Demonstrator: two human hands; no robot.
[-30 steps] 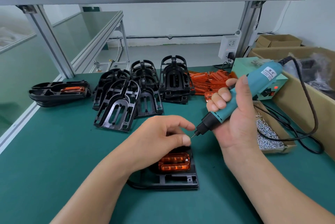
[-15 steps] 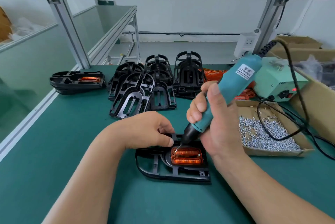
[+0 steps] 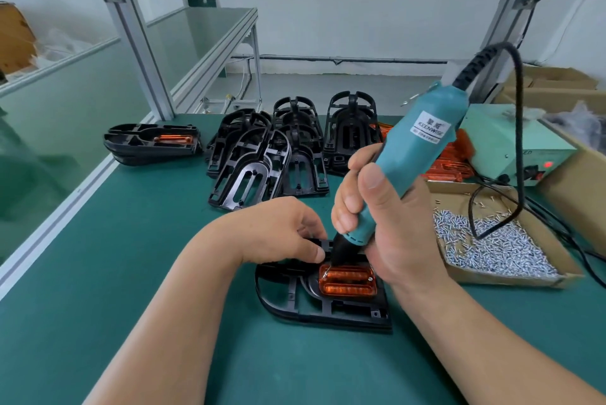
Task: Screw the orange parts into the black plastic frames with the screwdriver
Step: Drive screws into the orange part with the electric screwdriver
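The left hand point(image 3: 278, 234) hides the far edge of the black frame point(image 3: 328, 314).

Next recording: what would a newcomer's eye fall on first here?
The teal electric screwdriver gripped by the right hand at centre, its tip on the translucent orange part seated in the near black plastic frame, which the left hand holds. Then the cardboard tray of silver screws at right and the pile of empty black frames behind.

The screwdriver point(image 3: 416, 149) has swung down; its bit now meets the orange part point(image 3: 347, 285).
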